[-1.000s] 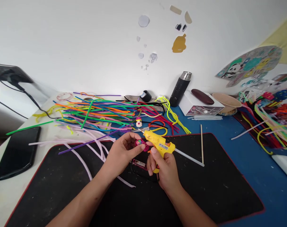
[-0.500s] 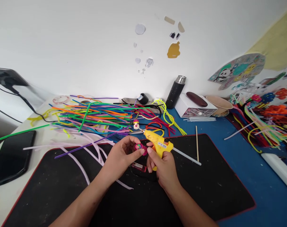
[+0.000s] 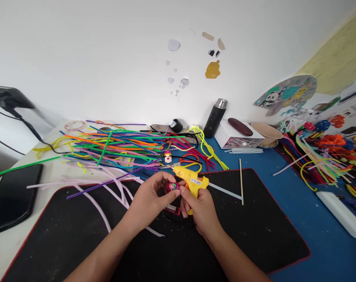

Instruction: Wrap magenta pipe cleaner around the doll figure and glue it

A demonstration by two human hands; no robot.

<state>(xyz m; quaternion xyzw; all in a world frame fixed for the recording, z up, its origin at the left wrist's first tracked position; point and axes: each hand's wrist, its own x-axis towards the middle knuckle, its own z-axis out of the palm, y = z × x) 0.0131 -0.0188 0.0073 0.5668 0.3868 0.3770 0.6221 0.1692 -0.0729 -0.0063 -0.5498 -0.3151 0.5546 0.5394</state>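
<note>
My left hand [image 3: 152,197] pinches a small pink ball-shaped craft piece [image 3: 173,186] between thumb and fingers, above the black mat [image 3: 254,235]. My right hand [image 3: 199,209] grips a yellow hot glue gun [image 3: 192,180] by its handle, nozzle pointing up and left, right beside the pink piece. A clear glue stick [image 3: 224,191] juts out of the gun's back. A small red lighter-like object [image 3: 172,208] lies on the mat under my hands.
A heap of coloured pipe cleaners [image 3: 121,145] lies behind my hands, with a small doll head [image 3: 167,156] and red-handled scissors [image 3: 186,159]. A phone [image 3: 11,196] rests at left. A black flask [image 3: 214,117], white box [image 3: 242,137], bowl [image 3: 266,131], wooden stick [image 3: 241,181] and more pipe cleaners [image 3: 321,156] are at right.
The view has shifted a little. My hands have drawn closer together, and the glue gun now sits right against the pink piece.
</note>
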